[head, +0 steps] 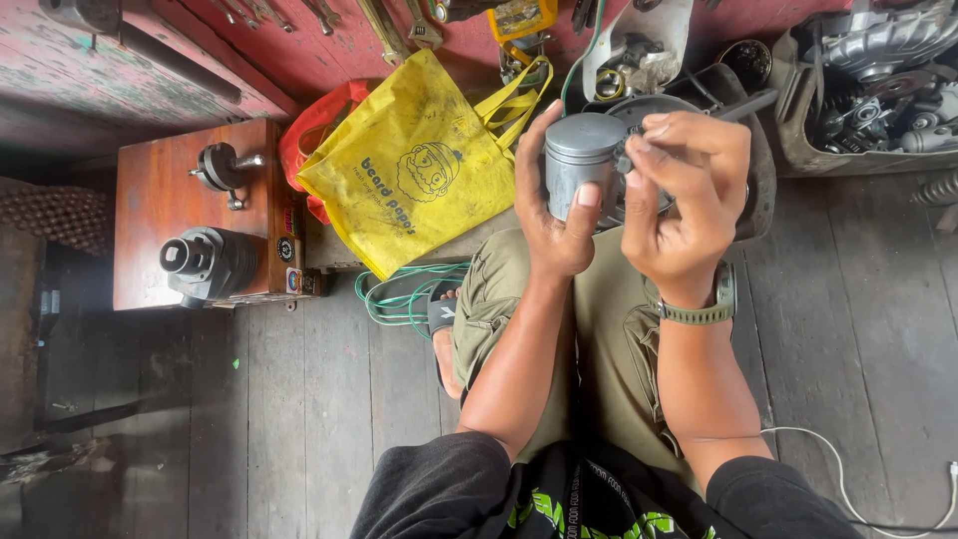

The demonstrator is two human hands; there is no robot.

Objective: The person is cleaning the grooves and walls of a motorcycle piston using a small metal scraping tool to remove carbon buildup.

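Observation:
A grey metal piston (582,160) stands upright in my left hand (554,215), thumb across its front and fingers wrapped behind it. My right hand (684,200) is closed at the piston's right side, fingertips pinching a small dark part against its wall near the pin hole. What exactly the fingertips hold is too small to tell. Both hands are raised above my knees, over olive trousers (609,329). A green watch sits on my right wrist.
A yellow tote bag (414,165) and a red bag (319,125) lie ahead on the left. A wooden box (150,215) carries a crankshaft (222,170) and a finned cylinder (205,262). Engine parts (878,80) fill a tray at right. Green wire (399,294) coils by my foot.

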